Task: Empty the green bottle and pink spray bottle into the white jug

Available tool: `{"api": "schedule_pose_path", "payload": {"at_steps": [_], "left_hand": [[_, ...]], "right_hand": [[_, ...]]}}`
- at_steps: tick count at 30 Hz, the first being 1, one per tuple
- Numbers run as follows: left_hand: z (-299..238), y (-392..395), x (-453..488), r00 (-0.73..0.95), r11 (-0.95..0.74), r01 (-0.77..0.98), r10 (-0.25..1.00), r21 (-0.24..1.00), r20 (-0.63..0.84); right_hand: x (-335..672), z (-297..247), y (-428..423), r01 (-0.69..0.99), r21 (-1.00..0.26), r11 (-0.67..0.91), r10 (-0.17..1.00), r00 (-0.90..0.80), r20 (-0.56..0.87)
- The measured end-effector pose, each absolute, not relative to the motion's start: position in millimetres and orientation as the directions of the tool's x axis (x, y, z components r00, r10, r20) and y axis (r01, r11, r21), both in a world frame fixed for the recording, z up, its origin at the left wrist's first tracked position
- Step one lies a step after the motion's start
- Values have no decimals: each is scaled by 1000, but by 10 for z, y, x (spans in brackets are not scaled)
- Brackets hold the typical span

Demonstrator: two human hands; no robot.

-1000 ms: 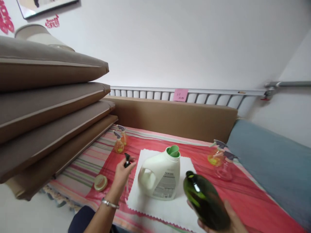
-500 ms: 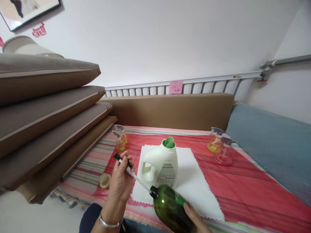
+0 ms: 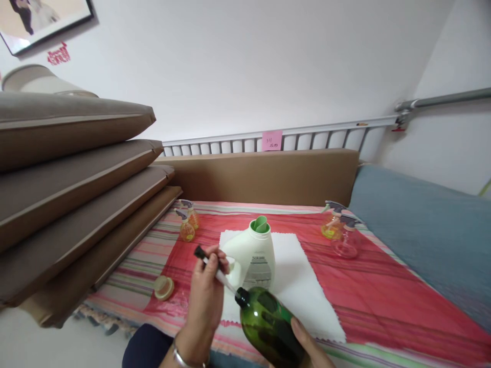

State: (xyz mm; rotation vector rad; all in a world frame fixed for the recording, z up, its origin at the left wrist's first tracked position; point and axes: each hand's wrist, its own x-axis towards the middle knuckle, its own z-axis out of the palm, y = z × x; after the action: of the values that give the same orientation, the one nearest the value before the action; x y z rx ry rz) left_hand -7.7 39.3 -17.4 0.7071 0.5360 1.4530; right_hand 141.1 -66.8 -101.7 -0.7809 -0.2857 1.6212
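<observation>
My left hand (image 3: pixel 207 294) is closed round a pump dispenser (image 3: pixel 200 252) with a black head and a pale dip tube, whose lower end sits inside the neck of a dark green bottle (image 3: pixel 264 319). That bottle leans to the left, mouth upward, and dark liquid shows through its side. Round its lower body my right hand (image 3: pixel 309 342) is wrapped, partly cut off by the frame edge. Just behind stands a white detergent jug (image 3: pixel 261 258) with a green pour spout (image 3: pixel 260 224) and no cap on top; my left fingers hide part of its handle.
A white cloth (image 3: pixel 307 291) lies under the jug on a red striped cover (image 3: pixel 368 286). Left of it are a round cap (image 3: pixel 163 288) and two yellowish spray bottles (image 3: pixel 187 231). Two more, one yellow (image 3: pixel 330 228) and one pink (image 3: pixel 345 245), stand right. Stacked cushions (image 3: pixel 76 204) rise at left.
My left hand has moved right and down toward the bottle, and the dip tube has gone deeper into its neck. The bottle stays in my right hand. The view has shifted slightly.
</observation>
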Motion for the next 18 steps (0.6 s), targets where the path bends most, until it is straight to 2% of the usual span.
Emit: {"api": "schedule_pose_path", "payload": {"at_steps": [4,8,13,15,18], "left_hand": [[-354,154,127,194,78,-538,980,840,34],[-396,110,161,256,127,-578,966,806,31],[-333,135,131,270,127,-591,962,797,47],[-314,142,134,287,129,-566,957,814,48],[-306,169,141,299,136,-548,953,826,41]], "right_hand": [[1357,-811,-659,-773,-620,-138,960,49,-275],[1402,-821,-699,-730,-673,-117,967,71,-245],[1440,-914,-752,-648,-762,8,990,113,-86],[1447,-907,-749,-657,-751,-69,988,58,-142],[1456,-896,-719,-709,-627,-324,941,-173,-290]]}}
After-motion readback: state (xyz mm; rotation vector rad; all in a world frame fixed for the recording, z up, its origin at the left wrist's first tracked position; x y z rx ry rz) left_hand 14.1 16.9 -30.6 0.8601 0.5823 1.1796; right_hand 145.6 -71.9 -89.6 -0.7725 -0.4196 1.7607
